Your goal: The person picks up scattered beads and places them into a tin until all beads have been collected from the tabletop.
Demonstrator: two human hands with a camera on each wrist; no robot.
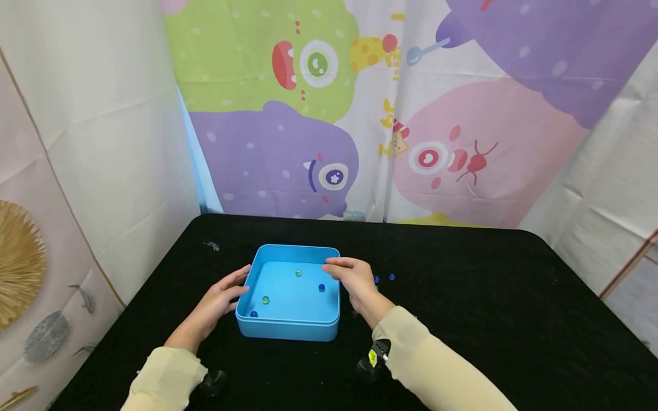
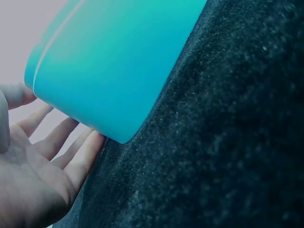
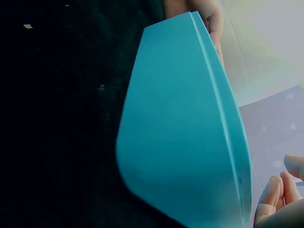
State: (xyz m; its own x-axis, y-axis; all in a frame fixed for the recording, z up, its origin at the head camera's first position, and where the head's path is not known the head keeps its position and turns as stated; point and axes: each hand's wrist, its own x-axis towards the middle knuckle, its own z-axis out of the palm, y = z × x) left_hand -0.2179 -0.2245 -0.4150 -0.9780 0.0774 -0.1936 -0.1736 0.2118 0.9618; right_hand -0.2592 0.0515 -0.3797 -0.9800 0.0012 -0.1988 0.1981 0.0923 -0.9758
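Note:
A square light-blue box [image 1: 288, 331] without a lid stands on the black table. Inside it lie two small blue beads, one toward the right [image 1: 321, 287], and two greenish beads, one nearer the front [image 1: 265, 300]. My left hand [image 1: 216, 305] touches the box's left outer wall with extended fingers; the left wrist view shows its thumb by the rim and the fingertips [image 2: 97, 137] along the side. Over the right rim hovers my right hand [image 1: 354, 281], fingertips above the inside. In the right wrist view its thumb and fingers [image 3: 270, 194] stand slightly apart, with no bead visible between them.
To the right of the box, near my right wrist, lie blue beads [image 1: 392, 277] and a partly hidden paler one. A small clear scrap [image 1: 211, 246] lies at the back left of the table. A printed cartoon curtain [image 1: 288, 160] hangs behind the table.

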